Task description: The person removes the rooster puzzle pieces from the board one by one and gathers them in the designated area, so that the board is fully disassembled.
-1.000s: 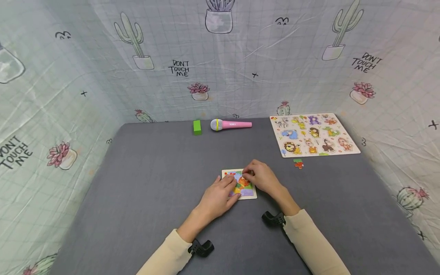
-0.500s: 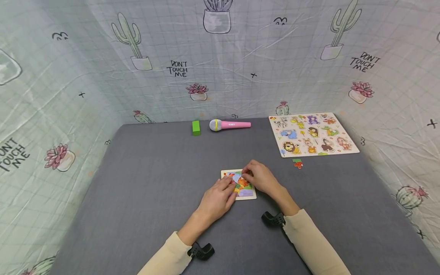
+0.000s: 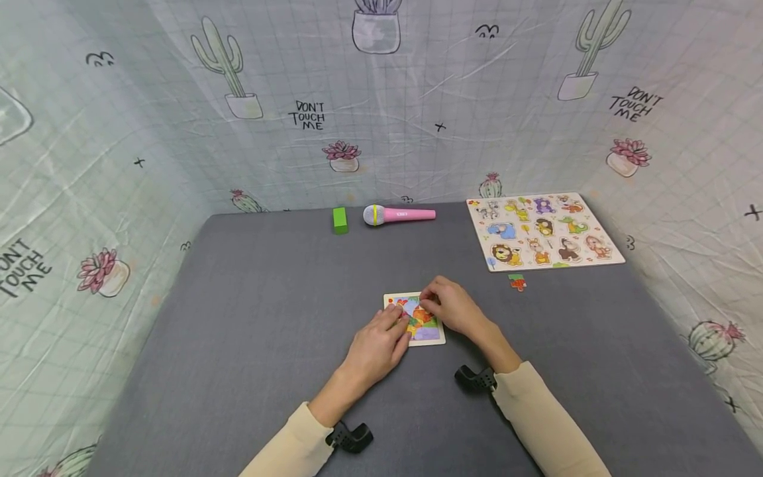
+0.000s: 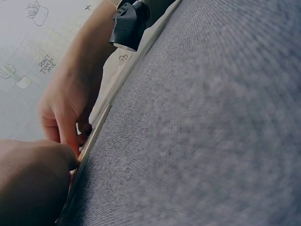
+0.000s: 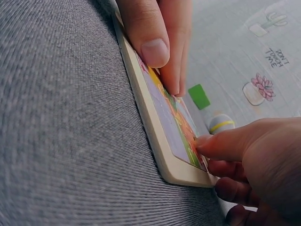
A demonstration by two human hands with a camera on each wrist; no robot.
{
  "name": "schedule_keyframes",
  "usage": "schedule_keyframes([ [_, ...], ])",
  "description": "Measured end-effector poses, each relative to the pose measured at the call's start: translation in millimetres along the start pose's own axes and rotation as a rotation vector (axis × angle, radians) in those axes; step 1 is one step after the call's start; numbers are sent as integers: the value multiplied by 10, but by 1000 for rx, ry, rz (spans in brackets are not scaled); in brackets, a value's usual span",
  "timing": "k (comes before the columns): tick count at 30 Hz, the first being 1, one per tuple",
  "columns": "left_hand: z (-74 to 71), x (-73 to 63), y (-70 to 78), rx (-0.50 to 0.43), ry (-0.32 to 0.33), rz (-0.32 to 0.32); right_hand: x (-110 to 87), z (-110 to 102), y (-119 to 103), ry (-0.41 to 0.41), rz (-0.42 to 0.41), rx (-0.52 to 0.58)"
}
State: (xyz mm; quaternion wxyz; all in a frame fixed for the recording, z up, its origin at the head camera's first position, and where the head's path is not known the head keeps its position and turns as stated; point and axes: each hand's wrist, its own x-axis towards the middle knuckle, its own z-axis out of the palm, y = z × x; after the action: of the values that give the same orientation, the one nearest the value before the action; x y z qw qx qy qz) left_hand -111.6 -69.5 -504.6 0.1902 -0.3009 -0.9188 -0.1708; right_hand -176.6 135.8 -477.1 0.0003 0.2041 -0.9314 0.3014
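Pale wood frames a small picture puzzle (image 3: 426, 334) at the centre of the head view, between both hands and touched by each.

The left hand (image 3: 374, 342) lays nearly straight fingers over the puzzle's left part, hiding the picture there; the right hand (image 3: 454, 306) bends its fingers at the upper right, tips together on the picture, though whether they pinch a piece I cannot tell. The left wrist view catches the puzzle edge-on, its face out of sight and the left hand cut off at lower left; the right wrist view shows the near rim and the left thumb on the picture. Only the head view has the whole pink microphone (image 3: 401, 215) at upper centre, and a red-and-green piece (image 3: 517, 283) below the animal board (image 3: 545, 232) at upper right.
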Motion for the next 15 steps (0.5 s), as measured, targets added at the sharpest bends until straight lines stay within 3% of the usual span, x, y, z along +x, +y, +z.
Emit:
schedule_keyframes([
  [15, 14, -4, 4, -3, 7, 14, 6, -37, 19, -24, 28, 77],
])
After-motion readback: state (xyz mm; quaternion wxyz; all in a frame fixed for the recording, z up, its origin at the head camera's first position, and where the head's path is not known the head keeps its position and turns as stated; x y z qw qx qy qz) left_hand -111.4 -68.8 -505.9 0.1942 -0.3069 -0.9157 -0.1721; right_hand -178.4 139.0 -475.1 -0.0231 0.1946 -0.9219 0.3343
